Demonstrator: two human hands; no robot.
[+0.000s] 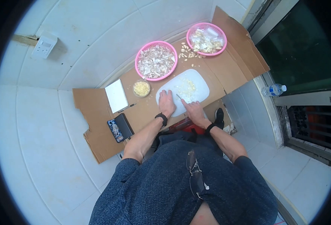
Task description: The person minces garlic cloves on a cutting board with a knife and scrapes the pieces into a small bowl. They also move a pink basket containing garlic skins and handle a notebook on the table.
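Mid-chop on the garlic (186,88), my right hand (194,111) grips the knife (179,97), left hand (167,103) flat; next cut needs clear fingers.

Ahead of you lay cardboard sheet (98,108), left pink basket (156,60), right pink basket (206,38), white notepad (116,95), phone (120,128), water bottle (273,90) at right.

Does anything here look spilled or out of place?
Loose garlic cloves lie scattered on the cardboard beside the right pink basket, outside it. A water bottle lies on its side by the window.
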